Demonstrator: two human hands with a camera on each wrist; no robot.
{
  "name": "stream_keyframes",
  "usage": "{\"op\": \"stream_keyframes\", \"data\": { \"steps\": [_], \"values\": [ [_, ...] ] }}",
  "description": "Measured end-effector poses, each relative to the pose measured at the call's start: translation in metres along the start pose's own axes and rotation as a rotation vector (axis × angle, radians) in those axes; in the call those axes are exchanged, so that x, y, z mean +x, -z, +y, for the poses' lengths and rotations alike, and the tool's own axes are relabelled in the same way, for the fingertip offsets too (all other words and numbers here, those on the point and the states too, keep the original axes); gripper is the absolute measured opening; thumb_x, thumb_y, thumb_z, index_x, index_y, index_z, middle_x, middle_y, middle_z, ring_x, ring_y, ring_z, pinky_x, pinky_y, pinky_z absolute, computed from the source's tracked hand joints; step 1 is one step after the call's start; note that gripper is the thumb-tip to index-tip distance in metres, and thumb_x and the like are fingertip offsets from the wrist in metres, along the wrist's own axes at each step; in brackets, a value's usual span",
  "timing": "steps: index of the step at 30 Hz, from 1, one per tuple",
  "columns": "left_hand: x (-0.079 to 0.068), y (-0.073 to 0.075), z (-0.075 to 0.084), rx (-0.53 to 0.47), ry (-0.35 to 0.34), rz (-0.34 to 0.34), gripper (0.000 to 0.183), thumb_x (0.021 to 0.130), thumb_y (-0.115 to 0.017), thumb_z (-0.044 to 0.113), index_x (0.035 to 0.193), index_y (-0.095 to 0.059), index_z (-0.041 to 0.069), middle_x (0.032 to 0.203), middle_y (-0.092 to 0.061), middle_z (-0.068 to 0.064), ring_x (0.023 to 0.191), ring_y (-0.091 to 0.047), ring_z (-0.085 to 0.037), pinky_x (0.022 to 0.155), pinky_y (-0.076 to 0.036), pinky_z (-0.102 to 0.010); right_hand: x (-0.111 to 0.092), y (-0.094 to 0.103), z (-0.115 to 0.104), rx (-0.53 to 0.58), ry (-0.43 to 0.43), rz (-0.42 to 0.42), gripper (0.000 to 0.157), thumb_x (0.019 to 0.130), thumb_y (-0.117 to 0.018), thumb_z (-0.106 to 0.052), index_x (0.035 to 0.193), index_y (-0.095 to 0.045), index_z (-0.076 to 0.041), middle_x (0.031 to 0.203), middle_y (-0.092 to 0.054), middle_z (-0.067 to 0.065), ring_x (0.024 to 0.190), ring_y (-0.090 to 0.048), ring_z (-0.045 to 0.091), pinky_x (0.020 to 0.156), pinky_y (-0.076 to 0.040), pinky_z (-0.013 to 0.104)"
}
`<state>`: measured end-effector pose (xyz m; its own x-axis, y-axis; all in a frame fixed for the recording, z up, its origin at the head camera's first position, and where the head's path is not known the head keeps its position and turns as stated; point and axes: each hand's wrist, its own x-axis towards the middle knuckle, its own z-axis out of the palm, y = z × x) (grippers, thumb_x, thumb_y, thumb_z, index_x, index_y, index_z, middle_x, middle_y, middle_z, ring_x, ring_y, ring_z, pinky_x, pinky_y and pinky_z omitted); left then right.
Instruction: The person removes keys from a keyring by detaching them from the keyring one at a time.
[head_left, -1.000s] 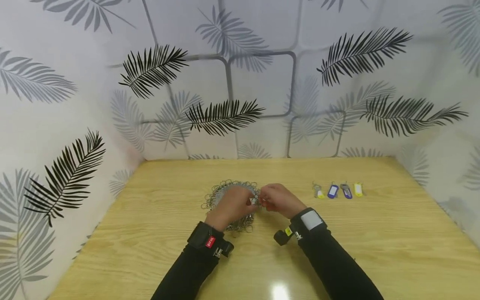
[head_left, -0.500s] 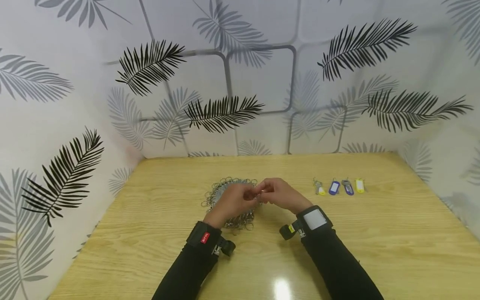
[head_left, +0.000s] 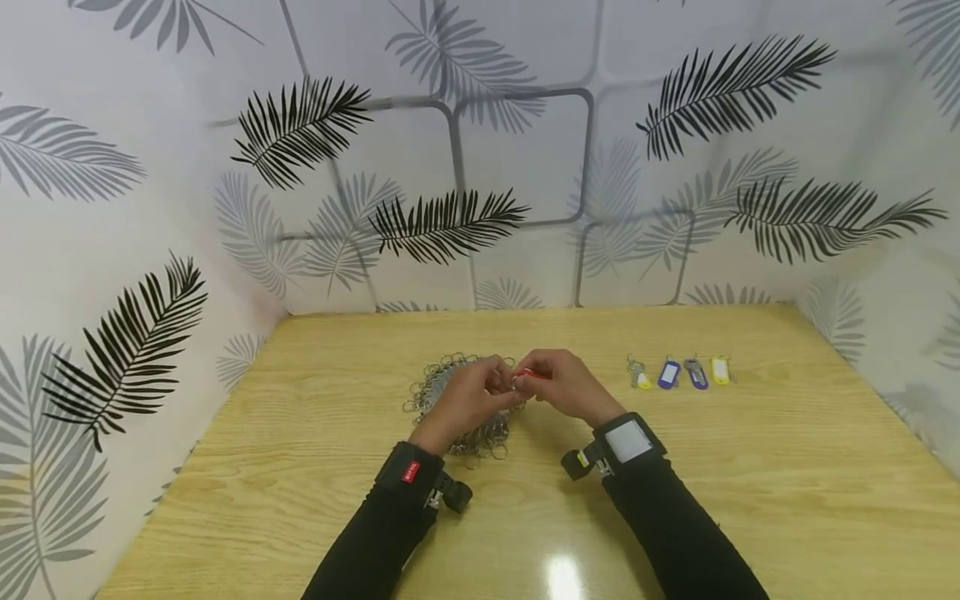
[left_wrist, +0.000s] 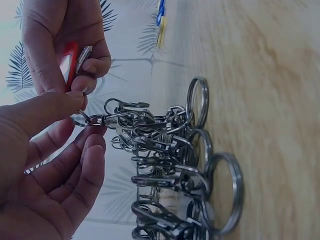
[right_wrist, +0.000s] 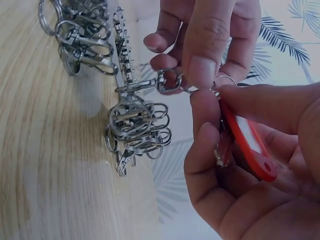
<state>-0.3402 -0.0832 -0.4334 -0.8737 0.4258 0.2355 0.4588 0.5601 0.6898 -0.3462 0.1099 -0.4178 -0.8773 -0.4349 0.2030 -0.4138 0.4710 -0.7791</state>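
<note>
A round grey metal rack (head_left: 432, 390) stands on the table, its edge hung with many swivel clasps and split rings. At its right side my left hand (head_left: 467, 402) pinches a split ring (left_wrist: 81, 120) between thumb and fingers; that ring joins a swivel clasp (right_wrist: 159, 84) on the rack. My right hand (head_left: 567, 388) meets it there, fingertips close together, and holds a red key tag (right_wrist: 248, 142) with a white label. Beside the tag, a metal key (left_wrist: 84, 56) is tucked in the right fingers. The tag's upper end is hidden by the fingertips.
To the right, a row of keys with tags lies on the wooden table (head_left: 300, 450): a yellow tag (head_left: 642, 380), blue tags (head_left: 669, 374) and another yellow tag (head_left: 720, 370). A leaf-patterned wall covering (head_left: 517, 275) rises behind the table.
Both hands have risen slightly at the rack's right side, and the red key tag now shows in the right fingers. The head view has shifted a little; the row of tags stays put.
</note>
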Motion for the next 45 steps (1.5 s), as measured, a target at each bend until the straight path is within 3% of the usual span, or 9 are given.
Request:
{"op": "stream_keyframes", "data": {
  "steps": [5,11,17,24,33,45],
  "values": [
    [0.002,0.002,0.001,-0.002,-0.018,0.013,0.024,0.087,-0.074,0.026,0.099,-0.059,0.011,0.085,-0.065,0.001,0.074,-0.062,-0.01,0.065,-0.051,-0.027,0.001,0.003,0.001,0.035,0.009,0.007,0.011,0.094,-0.062,-0.01,0.104,-0.068,-0.01,0.085,-0.072,0.003,0.08,-0.068,0.03,0.064,-0.05,0.035],
    [0.004,0.003,0.002,0.003,-0.019,0.023,0.027,0.086,-0.075,0.029,0.099,-0.059,0.011,0.085,-0.064,0.0,0.075,-0.062,-0.01,0.066,-0.05,-0.028,0.001,0.006,0.003,0.058,-0.006,-0.008,0.012,0.094,-0.063,-0.013,0.104,-0.068,-0.009,0.086,-0.072,0.003,0.08,-0.068,0.026,0.066,-0.051,0.034],
    [0.005,0.005,0.003,0.013,-0.033,0.033,0.026,0.086,-0.075,0.026,0.099,-0.059,0.009,0.085,-0.063,-0.001,0.074,-0.061,-0.013,0.065,-0.05,-0.028,0.003,0.008,0.002,0.06,-0.025,-0.004,0.011,0.095,-0.062,-0.013,0.102,-0.069,-0.009,0.084,-0.072,0.003,0.082,-0.066,0.035,0.064,-0.05,0.033],
    [0.006,0.006,0.004,0.014,-0.057,0.04,0.023,0.085,-0.076,0.022,0.095,-0.06,0.009,0.082,-0.062,0.0,0.073,-0.062,-0.013,0.065,-0.05,-0.027,0.004,0.009,-0.001,0.047,-0.052,-0.001,0.01,0.095,-0.061,-0.011,0.1,-0.069,-0.008,0.08,-0.071,0.004,0.069,-0.061,0.035,0.058,-0.046,0.032],
    [0.007,0.007,0.006,0.053,-0.079,0.025,0.019,0.084,-0.076,0.013,0.097,-0.061,0.01,0.082,-0.062,0.001,0.074,-0.061,-0.011,0.067,-0.05,-0.026,0.005,0.007,-0.006,0.021,-0.154,0.068,0.009,0.093,-0.065,-0.015,0.095,-0.071,-0.008,0.074,-0.071,0.001,0.061,-0.059,0.017,0.055,-0.043,0.029],
    [0.0,-0.001,-0.004,0.041,-0.102,0.01,0.02,0.083,-0.076,0.01,0.096,-0.061,0.011,0.081,-0.063,0.003,0.074,-0.062,-0.01,0.067,-0.051,-0.024,0.002,-0.008,-0.003,0.042,-0.266,0.107,0.007,0.09,-0.068,-0.015,0.09,-0.071,-0.008,0.073,-0.071,0.003,0.062,-0.059,0.016,0.055,-0.042,0.028]
  ]
}}
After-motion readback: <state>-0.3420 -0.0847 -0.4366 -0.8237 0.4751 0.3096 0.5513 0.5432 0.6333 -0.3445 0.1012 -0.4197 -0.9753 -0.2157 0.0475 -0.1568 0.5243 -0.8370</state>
